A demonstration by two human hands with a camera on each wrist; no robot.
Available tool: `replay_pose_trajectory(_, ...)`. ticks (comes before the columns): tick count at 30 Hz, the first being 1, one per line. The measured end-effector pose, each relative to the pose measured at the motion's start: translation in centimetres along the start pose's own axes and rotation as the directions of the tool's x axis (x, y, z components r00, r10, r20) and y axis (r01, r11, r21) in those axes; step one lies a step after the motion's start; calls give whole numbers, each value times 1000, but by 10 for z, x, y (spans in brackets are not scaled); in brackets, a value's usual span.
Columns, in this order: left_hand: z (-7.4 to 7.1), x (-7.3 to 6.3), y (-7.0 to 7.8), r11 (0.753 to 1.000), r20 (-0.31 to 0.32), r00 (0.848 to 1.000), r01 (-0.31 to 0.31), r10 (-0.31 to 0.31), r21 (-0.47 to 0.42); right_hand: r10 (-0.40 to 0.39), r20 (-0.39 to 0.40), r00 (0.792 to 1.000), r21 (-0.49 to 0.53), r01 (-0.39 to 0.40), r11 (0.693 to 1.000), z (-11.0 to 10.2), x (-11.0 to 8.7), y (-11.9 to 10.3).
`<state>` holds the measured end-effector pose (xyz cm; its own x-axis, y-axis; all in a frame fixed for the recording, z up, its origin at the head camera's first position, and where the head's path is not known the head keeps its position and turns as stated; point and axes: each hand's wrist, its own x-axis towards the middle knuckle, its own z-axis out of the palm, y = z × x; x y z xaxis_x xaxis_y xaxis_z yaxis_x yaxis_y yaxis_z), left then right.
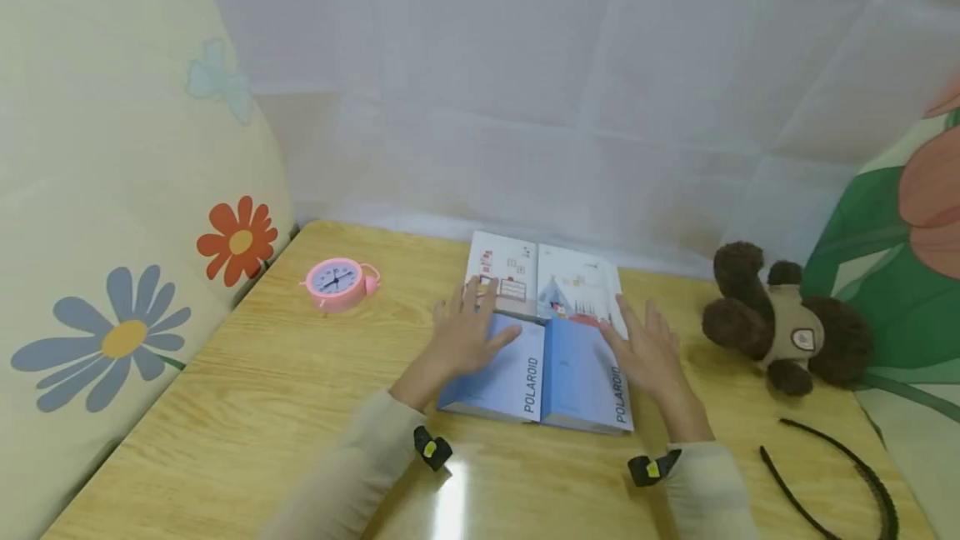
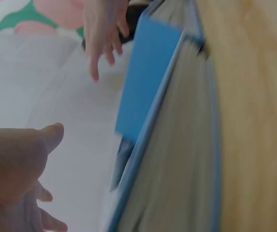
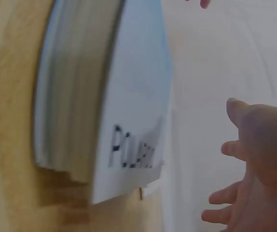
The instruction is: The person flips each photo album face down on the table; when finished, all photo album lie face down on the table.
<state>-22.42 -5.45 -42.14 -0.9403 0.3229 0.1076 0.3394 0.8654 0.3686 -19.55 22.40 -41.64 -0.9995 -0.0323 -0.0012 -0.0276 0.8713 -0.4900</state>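
Observation:
Two thick pale-blue books lettered POLAROID, a left one and a right one, lie side by side on the table. Behind them, partly covered by them, are white illustrated pages with small drawings, one of a tent. My left hand is over the left blue book's outer side, fingers spread and holding nothing. Over the right book's outer edge, my right hand has its fingers extended, also with nothing in it. In both wrist views, the left hand and right hand appear apart from the books.
A pink alarm clock stands at the table's back left. To the right lies a dark brown plush toy in a tan vest, with a black headband nearer the front. White cloth hangs behind the wooden table.

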Motion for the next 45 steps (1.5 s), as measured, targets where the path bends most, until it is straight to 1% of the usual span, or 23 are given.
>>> replay_pose_trajectory(2, 8, -6, 12, 998, 44, 998, -42, 44, -39, -14, 15, 1000, 7, 14, 1000, 4, -2, 4)
replay_pose_trajectory(4, 15, -13, 24, 992, 109, 990, -84, 95, -96, -21, 51, 998, 33, 20, 999, 9, -4, 8)
replay_pose_trajectory(6, 22, -19, 35, 983, 189, 972, -115, 141, -146, -29, 96, 995, 65, 22, 998, 15, -5, 12)
replay_pose_trajectory(7, 26, -21, 41, 979, 220, 962, -126, 161, -162, -30, 118, 993, 80, 21, 997, 19, -5, 14)
replay_pose_trajectory(9, 34, -24, 50, 974, 259, 947, -147, 188, -171, -26, 146, 989, 112, 10, 994, 24, -6, 16)
replay_pose_trajectory(10, 38, -25, 54, 975, 262, 946, -153, 192, -162, -31, 148, 988, 121, 13, 993, 27, -7, 17)
replay_pose_trajectory(11, 42, -25, 58, 976, 258, 947, -154, 191, -156, -34, 142, 989, 133, 15, 991, 29, -6, 17)
replay_pose_trajectory(14, 54, -27, 68, 982, 204, 965, -137, 162, -134, -64, 104, 992, 164, 46, 985, 33, -6, 18)
replay_pose_trajectory(16, 60, -29, 74, 982, 157, 979, -108, 132, -153, -85, 83, 993, 185, 69, 980, 34, -7, 17)
replay_pose_trajectory(18, 64, -32, 78, 981, 107, 988, -90, 109, -171, -102, 65, 993, 198, 87, 976, 35, -9, 16)
replay_pose_trajectory(21, 68, -40, 83, 980, 42, 995, -83, 92, -180, -95, 59, 994, 211, 80, 974, 35, -15, 15)
replay_pose_trajectory(23, 70, -49, 85, 981, 0, 996, -89, 91, -175, -80, 65, 995, 213, 64, 975, 36, -22, 14)
replay_pose_trajectory(26, 71, -64, 86, 980, -43, 994, -102, 96, -173, -53, 79, 995, 219, 35, 975, 39, -34, 12)
replay_pose_trajectory(30, 70, -80, 86, 976, -53, 992, -122, 115, -182, -29, 73, 997, 213, 13, 977, 41, -51, 10)
replay_pose_trajectory(33, 68, -87, 84, 976, -51, 990, -137, 130, -168, -32, 62, 998, 205, 18, 979, 42, -59, 8)
replay_pose_trajectory(40, 66, -93, 81, 980, -14, 987, -162, 162, -114, -26, 47, 999, 207, 16, 978, 45, -67, 5)
replay_pose_trajectory(42, 65, -93, 81, 980, 5, 987, -160, 162, -117, -23, 32, 999, 218, 15, 976, 47, -69, 3)
replay_pose_trajectory(45, 61, -93, 81, 978, 34, 987, -148, 154, -147, -20, 15, 1000, 242, 16, 970, 49, -71, -1)
